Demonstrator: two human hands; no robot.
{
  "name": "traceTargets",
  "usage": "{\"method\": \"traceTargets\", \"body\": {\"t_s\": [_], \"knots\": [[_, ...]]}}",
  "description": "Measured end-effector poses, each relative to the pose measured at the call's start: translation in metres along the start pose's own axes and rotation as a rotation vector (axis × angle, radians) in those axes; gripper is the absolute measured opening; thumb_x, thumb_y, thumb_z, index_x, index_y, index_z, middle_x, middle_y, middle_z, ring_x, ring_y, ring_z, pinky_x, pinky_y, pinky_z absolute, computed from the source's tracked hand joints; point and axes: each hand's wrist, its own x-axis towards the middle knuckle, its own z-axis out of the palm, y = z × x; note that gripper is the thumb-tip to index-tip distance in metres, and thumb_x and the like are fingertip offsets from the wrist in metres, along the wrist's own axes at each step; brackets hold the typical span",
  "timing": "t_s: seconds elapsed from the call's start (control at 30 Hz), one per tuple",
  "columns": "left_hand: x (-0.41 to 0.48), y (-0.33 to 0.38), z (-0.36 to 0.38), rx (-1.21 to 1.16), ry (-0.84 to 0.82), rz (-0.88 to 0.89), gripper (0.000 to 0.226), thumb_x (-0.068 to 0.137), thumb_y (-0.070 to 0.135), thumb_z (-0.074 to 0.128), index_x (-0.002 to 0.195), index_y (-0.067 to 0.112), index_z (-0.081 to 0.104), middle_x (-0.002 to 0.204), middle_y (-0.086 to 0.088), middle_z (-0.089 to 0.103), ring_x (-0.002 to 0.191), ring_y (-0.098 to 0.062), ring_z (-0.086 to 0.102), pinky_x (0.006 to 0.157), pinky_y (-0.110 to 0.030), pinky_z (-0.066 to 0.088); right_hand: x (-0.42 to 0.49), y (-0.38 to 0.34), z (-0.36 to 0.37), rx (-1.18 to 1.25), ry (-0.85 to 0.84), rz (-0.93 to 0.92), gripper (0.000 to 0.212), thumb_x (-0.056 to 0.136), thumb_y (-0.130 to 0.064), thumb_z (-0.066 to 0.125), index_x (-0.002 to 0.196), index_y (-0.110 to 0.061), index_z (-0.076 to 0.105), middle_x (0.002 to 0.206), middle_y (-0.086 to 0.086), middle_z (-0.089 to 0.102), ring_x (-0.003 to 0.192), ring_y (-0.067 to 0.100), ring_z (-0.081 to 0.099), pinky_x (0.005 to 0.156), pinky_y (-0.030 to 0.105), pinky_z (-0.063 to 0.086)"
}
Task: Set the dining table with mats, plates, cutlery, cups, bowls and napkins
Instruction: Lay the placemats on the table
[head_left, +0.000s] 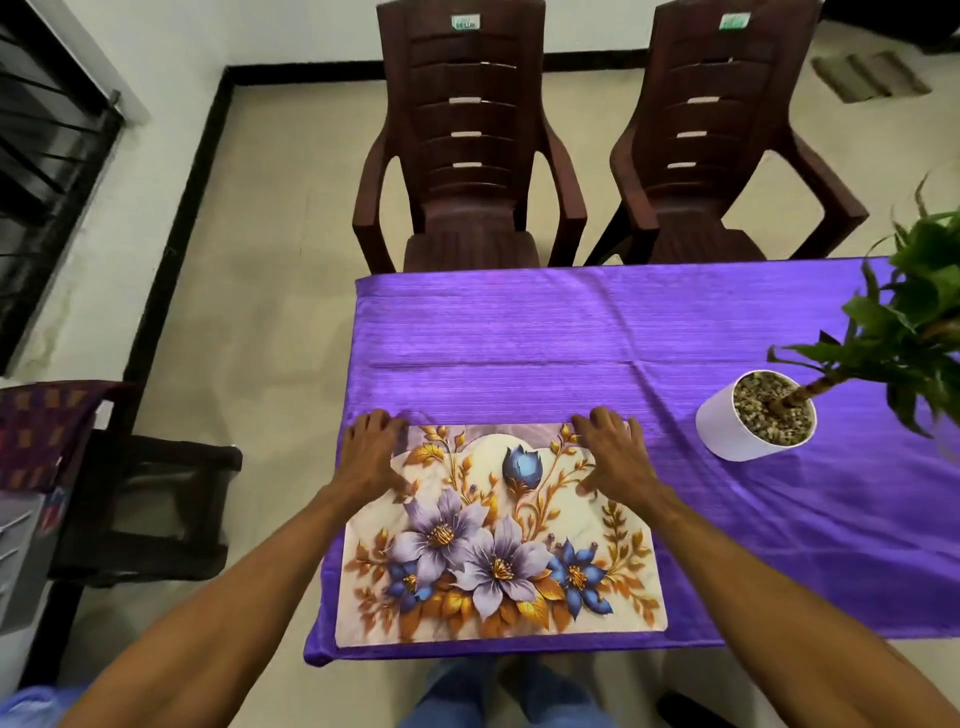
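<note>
— Purple cloth (519, 338) on the table. How many mats?
— One floral mat (498, 545), at the near left corner. Left hand (371, 452) and right hand (615, 454) press its two far corners, fingers spread, gripping nothing.
— Else?
— One potted plant (727, 431) at the right edge, two chairs (470, 156) beyond the far edge.

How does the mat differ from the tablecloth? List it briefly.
The mat bears purple, blue and gold flowers on cream; the tablecloth is plain ribbed purple. The mat covers only the near left corner; the tablecloth spreads far wider and drapes over the near edge. Both lie spread flat.
</note>
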Motion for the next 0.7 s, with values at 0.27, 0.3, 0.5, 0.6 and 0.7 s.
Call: {"method": "traceTargets", "body": {"t_s": [0.27,0.3,0.5,0.6,0.7], "knots": [[0.017,-0.008,-0.028,-0.278,0.186,0.077,0.036,0.069,0.02,0.087,0.093,0.022,0.061,0.091,0.005,0.065,0.085,-0.021,0.061,0.062,-0.03,0.038,0.017,0.004,-0.01,0.033,0.047,0.029,0.089,0.037,-0.041,0.098,0.108,-0.019,0.05,0.108,0.002,0.047,0.101,0.026,0.046,0.087,0.04,0.038],[0.021,-0.009,-0.034,-0.333,0.189,0.079,0.032,0.072,0.02,0.086,0.088,0.023,0.059,0.086,0.009,0.065,0.079,-0.016,0.06,0.059,-0.03,0.041,0.021,0.004,-0.013,0.025,0.065,0.034,0.085,0.041,-0.037,0.098,0.109,-0.019,0.049,0.109,0.001,0.048,0.103,0.026,0.048,0.088,0.041,0.038],[0.064,-0.005,-0.077,-0.554,0.284,0.066,0.034,0.071,0.005,0.086,0.09,0.019,0.063,0.088,0.01,0.066,0.078,0.007,0.061,0.069,-0.018,0.049,0.06,0.01,-0.046,0.124,0.231,0.128,0.061,0.064,-0.022,0.087,0.112,-0.021,0.05,0.105,0.001,0.053,0.102,0.029,0.053,0.083,0.044,0.037],[0.093,-0.003,-0.091,-0.656,0.404,-0.002,0.042,0.066,0.004,0.089,0.1,0.014,0.066,0.1,0.002,0.062,0.085,-0.005,0.059,0.073,-0.018,0.048,0.089,0.013,-0.065,0.127,0.336,0.184,0.058,0.062,-0.007,0.079,0.111,-0.021,0.051,0.104,0.003,0.052,0.101,0.028,0.05,0.086,0.048,0.041],[0.121,-0.011,-0.093,-0.864,0.431,-0.196,0.06,0.063,0.001,0.09,0.114,0.01,0.06,0.108,0.0,0.057,0.093,-0.014,0.056,0.072,-0.02,0.048,0.12,0.017,-0.078,0.11,0.41,0.198,0.058,0.061,0.001,0.073,0.111,-0.02,0.053,0.105,0.005,0.053,0.101,0.027,0.049,0.087,0.049,0.043]]}}
